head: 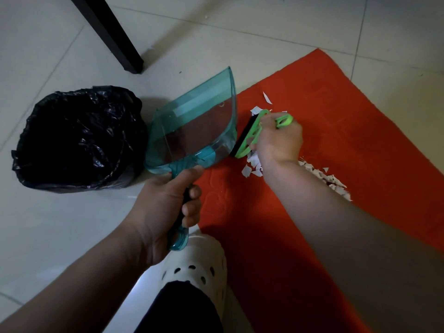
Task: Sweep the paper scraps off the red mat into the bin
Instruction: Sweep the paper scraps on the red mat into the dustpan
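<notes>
Scraps (252, 164) look light, flighty; my right hand (280, 140) grips brush (252, 133), left hand (165, 212) clenches dustpan (192, 126) handle.

The left hand (165, 207) is curled round a handle with its thumb laid along the top, while the right hand (280, 140), arm stretched forward, grips another, knuckles up
</notes>
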`<action>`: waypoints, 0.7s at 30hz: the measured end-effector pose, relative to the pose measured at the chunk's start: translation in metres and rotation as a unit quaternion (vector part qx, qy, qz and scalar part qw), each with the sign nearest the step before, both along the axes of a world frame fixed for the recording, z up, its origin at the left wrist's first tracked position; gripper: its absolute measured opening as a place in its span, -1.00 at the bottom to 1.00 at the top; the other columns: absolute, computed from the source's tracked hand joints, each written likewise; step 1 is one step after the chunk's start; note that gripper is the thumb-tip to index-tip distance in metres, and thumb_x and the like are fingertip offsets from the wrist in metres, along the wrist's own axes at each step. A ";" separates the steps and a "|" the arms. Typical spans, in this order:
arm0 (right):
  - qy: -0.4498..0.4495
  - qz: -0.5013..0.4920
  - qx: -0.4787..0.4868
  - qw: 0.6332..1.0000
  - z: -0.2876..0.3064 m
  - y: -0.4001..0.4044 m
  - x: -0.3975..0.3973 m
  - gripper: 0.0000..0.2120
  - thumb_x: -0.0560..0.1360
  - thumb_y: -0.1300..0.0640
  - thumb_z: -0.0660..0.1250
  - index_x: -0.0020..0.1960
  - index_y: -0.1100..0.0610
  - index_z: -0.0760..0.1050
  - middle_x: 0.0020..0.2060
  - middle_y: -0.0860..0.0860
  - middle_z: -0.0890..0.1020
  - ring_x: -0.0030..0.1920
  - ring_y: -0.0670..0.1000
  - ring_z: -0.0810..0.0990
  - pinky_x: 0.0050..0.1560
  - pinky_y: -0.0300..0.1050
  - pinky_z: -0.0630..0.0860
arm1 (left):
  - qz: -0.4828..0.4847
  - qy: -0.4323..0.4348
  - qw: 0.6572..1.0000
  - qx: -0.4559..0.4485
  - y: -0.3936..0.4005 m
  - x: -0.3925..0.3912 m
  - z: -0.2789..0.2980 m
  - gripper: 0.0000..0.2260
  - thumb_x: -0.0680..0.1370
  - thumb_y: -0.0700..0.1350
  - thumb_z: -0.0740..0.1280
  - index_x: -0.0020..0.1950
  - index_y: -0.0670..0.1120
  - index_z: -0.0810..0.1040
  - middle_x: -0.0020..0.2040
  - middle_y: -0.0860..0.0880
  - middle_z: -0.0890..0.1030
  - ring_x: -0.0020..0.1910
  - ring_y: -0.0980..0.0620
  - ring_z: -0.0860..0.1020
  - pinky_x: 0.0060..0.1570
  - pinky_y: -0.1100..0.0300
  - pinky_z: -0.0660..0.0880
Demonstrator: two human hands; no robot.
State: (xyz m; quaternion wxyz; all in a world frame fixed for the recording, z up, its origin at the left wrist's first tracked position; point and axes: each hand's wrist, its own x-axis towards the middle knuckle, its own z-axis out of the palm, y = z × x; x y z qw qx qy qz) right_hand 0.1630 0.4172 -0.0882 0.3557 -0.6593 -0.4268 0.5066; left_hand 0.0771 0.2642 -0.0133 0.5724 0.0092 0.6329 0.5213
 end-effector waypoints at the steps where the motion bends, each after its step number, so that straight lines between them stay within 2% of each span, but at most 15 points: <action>1: 0.003 -0.004 0.007 1.000 0.001 -0.002 0.002 -0.86 0.47 0.08 0.23 -0.19 0.02 0.55 -0.25 0.12 0.67 -0.25 0.22 0.66 -0.17 0.26 0.59 | 0.001 0.000 1.000 -0.001 0.000 0.000 0.000 -0.87 0.55 -0.12 0.33 -0.06 -0.11 0.38 -0.43 0.01 0.32 -0.61 0.16 0.22 -0.68 0.36 0.17; 4: 0.053 0.014 -0.005 0.999 0.006 -0.005 0.001 -0.88 0.54 0.15 0.26 -0.10 0.13 0.57 -0.21 0.18 0.67 -0.32 0.21 0.66 -0.24 0.20 0.63 | 0.000 0.000 1.000 -0.003 0.000 0.002 0.000 -0.88 0.56 -0.12 0.32 -0.08 -0.10 0.40 -0.43 0.01 0.32 -0.61 0.16 0.22 -0.68 0.36 0.18; 6: 0.074 0.029 -0.033 0.996 0.006 -0.004 -0.003 -0.89 0.56 0.19 0.26 -0.06 0.16 0.56 -0.17 0.18 0.67 -0.34 0.17 0.65 -0.18 0.19 0.64 | -0.002 -0.003 1.000 0.000 0.000 0.003 0.001 -0.89 0.56 -0.12 0.31 -0.04 -0.11 0.40 -0.43 0.01 0.31 -0.61 0.16 0.22 -0.69 0.37 0.18; 10: 0.042 0.078 -0.057 0.994 0.001 -0.004 0.007 -0.89 0.57 0.20 0.26 -0.04 0.15 0.56 -0.16 0.09 0.65 -0.27 0.16 0.66 -0.13 0.18 0.64 | -0.009 -0.005 1.000 -0.002 0.002 0.005 0.001 -0.86 0.57 -0.12 0.31 -0.15 -0.08 0.39 -0.43 0.01 0.32 -0.61 0.16 0.22 -0.68 0.37 0.18; 13: -0.018 0.093 -0.026 0.995 0.001 -0.006 0.033 -0.89 0.57 0.22 0.26 -0.04 0.16 0.56 -0.21 0.09 0.65 -0.31 0.17 0.68 -0.22 0.20 0.64 | -0.010 -0.005 1.000 -0.007 0.003 0.006 0.001 -0.82 0.57 -0.11 0.32 -0.19 -0.08 0.37 -0.44 0.01 0.33 -0.61 0.16 0.22 -0.69 0.35 0.19; 16: -0.042 0.082 0.009 0.996 0.009 -0.011 0.055 -0.88 0.57 0.20 0.25 -0.02 0.19 0.56 -0.25 0.14 0.66 -0.38 0.08 0.68 -0.30 0.13 0.64 | -0.013 -0.002 1.000 -0.006 0.003 0.007 0.001 -0.86 0.57 -0.12 0.31 -0.13 -0.10 0.40 -0.44 0.01 0.33 -0.61 0.16 0.22 -0.69 0.35 0.19; 19: -0.020 0.077 0.031 0.996 0.016 -0.018 0.056 -0.88 0.55 0.22 0.26 -0.06 0.20 0.56 -0.27 0.19 0.66 -0.41 0.09 0.67 -0.40 0.05 0.60 | -0.015 -0.001 1.000 -0.008 0.002 0.010 0.001 -0.86 0.57 -0.12 0.31 -0.14 -0.10 0.40 -0.45 0.01 0.33 -0.62 0.16 0.22 -0.69 0.36 0.19; 21: 0.014 0.110 0.010 0.994 0.017 -0.024 0.049 -0.88 0.55 0.23 0.25 -0.08 0.20 0.56 -0.30 0.17 0.65 -0.43 0.11 0.66 -0.44 0.00 0.54 | -0.017 0.001 1.000 -0.012 0.002 0.012 0.001 -0.85 0.57 -0.12 0.31 -0.17 -0.09 0.39 -0.44 0.01 0.33 -0.62 0.16 0.22 -0.69 0.36 0.19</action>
